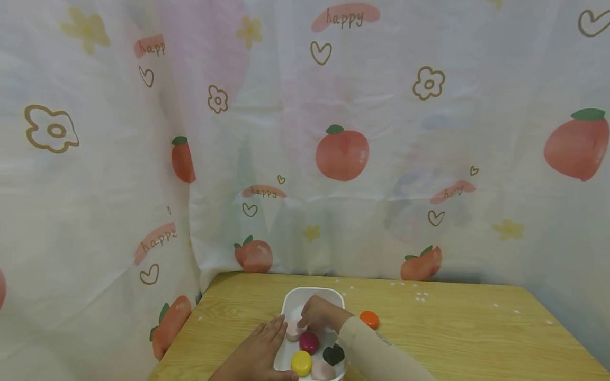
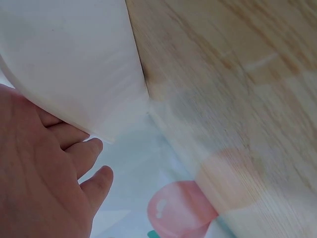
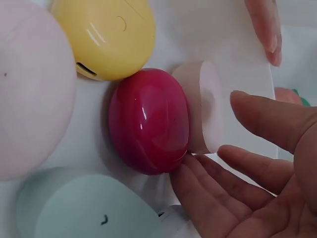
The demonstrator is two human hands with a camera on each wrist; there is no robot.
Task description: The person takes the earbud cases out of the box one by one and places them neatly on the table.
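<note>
A white tray (image 1: 312, 291) on the table holds several smooth rounded pieces. My left hand (image 1: 259, 346) rests along its left wall, fingers fairly straight; in the left wrist view the fingertips (image 2: 94, 148) touch the tray's outside (image 2: 74, 64). My right hand (image 1: 320, 313) reaches inside the tray. Its fingertips meet a pale pink piece (image 3: 207, 106) beside a glossy magenta one (image 3: 151, 121), while the thumb stands apart from both. Close by lie a yellow piece (image 3: 111, 37), a larger pale pink one (image 3: 34, 89) and a pale green one (image 3: 89, 208). A black heart-shaped piece (image 1: 333, 354) sits at the tray's right.
On the wooden table (image 1: 457, 328), an orange round piece (image 1: 369, 319) lies right of the tray, beyond the right sleeve (image 1: 376, 349). Small white specks (image 1: 419, 296) dot the far part of the table. A printed curtain (image 1: 295, 222) hangs behind and at the left.
</note>
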